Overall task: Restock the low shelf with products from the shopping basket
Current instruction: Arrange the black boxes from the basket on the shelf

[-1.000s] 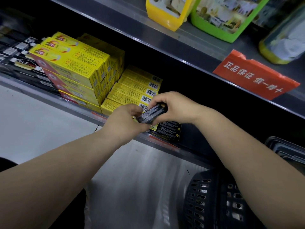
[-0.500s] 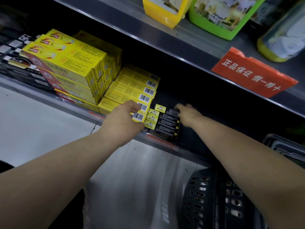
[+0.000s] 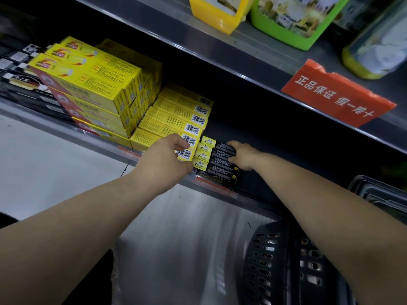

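Store shelving fills the view, with the low shelf [image 3: 44, 123] holding yellow boxes [image 3: 174, 119] on the left. Just right of them, near the front edge, lies a stack of black boxes [image 3: 217, 160]. The right hand [image 3: 244, 156] presses straight fingers against their right ends. The left hand [image 3: 163, 159] brackets a barcoded yellow box end between finger and thumb; I cannot tell whether it pinches. Near right sits the dark shopping basket [image 3: 271, 260].

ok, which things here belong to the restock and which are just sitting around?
Job: black boxes; right hand touching them; left hand on the flat yellow boxes; low shelf; basket.
Just there: tall yellow stack; red sign; yellow tub; green tub.
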